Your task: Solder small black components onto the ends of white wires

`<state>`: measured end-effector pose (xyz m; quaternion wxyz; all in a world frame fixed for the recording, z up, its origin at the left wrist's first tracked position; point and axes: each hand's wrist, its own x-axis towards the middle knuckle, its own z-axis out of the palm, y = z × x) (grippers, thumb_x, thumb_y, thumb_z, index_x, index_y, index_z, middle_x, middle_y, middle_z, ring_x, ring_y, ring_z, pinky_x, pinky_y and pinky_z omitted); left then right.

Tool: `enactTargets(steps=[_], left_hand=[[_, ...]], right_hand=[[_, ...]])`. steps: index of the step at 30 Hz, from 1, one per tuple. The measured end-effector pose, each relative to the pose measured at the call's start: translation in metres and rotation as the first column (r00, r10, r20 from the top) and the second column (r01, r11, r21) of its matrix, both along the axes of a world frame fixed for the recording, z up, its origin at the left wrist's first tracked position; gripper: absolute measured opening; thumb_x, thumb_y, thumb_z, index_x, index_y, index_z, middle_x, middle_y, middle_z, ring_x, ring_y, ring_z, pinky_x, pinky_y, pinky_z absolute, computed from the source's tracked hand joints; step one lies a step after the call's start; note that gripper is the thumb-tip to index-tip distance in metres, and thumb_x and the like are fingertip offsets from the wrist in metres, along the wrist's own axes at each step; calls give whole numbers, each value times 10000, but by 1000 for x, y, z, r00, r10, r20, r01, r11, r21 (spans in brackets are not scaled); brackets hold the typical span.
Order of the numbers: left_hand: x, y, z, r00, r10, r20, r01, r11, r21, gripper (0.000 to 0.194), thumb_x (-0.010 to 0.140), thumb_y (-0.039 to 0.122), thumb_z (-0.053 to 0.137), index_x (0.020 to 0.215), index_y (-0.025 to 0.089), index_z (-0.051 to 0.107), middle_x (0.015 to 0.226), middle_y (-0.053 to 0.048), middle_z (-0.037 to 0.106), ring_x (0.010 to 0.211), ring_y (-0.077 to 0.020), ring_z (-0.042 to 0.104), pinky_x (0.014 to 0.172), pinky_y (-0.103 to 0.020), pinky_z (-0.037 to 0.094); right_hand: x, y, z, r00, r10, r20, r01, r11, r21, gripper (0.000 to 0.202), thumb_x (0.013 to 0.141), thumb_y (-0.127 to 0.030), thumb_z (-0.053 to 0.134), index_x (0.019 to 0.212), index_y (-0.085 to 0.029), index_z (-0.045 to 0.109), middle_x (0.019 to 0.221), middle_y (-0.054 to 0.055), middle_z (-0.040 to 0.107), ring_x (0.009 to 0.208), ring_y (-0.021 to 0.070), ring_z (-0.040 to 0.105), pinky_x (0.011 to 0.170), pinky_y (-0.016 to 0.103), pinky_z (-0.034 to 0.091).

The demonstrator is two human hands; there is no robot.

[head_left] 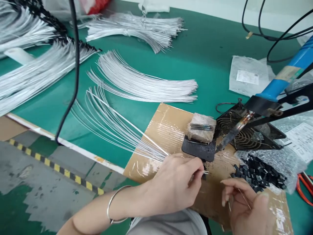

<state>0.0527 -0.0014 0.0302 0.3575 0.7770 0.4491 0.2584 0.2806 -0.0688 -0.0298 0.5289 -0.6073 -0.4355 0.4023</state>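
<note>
My left hand (178, 182) is closed, thumb and fingers pinched, around a fanned bunch of white wires (127, 130); short bare ends stick out past the fingertips. My right hand (249, 205) has curled fingers around a thin, shiny strand of wire (244, 199), perhaps solder; the palm hides part of it. A soldering iron (234, 130) with a blue handle is clamped at a slant, its tip beside a black plate (195, 148). On that plate sits a pale block (201, 135) with several thin metal pins on top.
A heap of small black connectors (259, 173) lies right of the cardboard (166, 127), near red-handled pliers (305, 186). Behind the iron is a black fan (246, 127). Larger white wire bundles (146, 78) spread over the green table; a black cable (76, 65) hangs at left.
</note>
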Motion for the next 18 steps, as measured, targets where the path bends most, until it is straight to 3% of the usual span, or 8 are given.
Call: enactTargets(steps=[3,7,10,14,18], left_hand=[[2,1,-3,998,59,-2,-59,998,-2,163,927,150,533,861,202,673,715,-26,734,600,-172,569,615,-331,409],[1,6,-3,987,125,99,-109,981,-158,183,944,179,547,830,189,690,697,2,717,599,-142,599,579,-265,408],[-1,12,-4,979,169,113,-139,962,-234,182,944,221,586,813,188,710,643,33,685,505,-102,482,501,-231,342],[-1,15,-4,980,169,108,-143,966,-214,197,935,239,604,782,185,716,579,52,612,473,-89,392,443,-217,265],[1,10,0,984,141,111,-117,973,-201,204,938,222,596,777,185,715,519,76,498,453,-84,312,418,-216,207]], right_hand=[[1,-1,6,1000,17,7,-17,999,43,714,1032,-687,417,755,-174,830,507,39,550,471,164,545,433,274,414],[-23,-8,23,987,138,-84,-134,990,47,782,1086,-647,290,755,-209,847,442,26,518,428,153,499,433,276,355],[-45,-10,30,986,145,-83,-149,988,-33,819,1120,-590,221,731,-211,833,474,10,487,437,132,459,439,262,310],[-65,-2,33,964,237,-123,-243,969,-39,800,1126,-581,240,716,-206,816,485,-18,444,432,98,386,457,252,286],[-72,10,34,943,315,-108,-317,948,0,743,1126,-577,293,751,-228,832,544,-9,492,502,105,452,514,265,336]])
